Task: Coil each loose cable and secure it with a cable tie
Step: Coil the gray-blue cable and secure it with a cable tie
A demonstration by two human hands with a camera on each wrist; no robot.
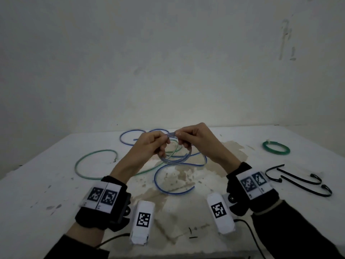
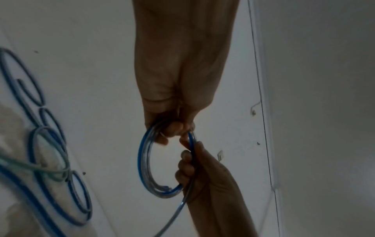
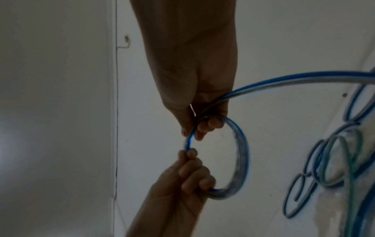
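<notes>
I hold the blue cable (image 1: 174, 159) above the worktop (image 1: 46, 184), my left hand (image 1: 149, 144) and right hand (image 1: 196, 139) both clamped on its coil. I'm mid-winding; its tail seems to trail down to the surface. Next, gather the rest, then reach for a black cable tie (image 1: 306, 187).
</notes>
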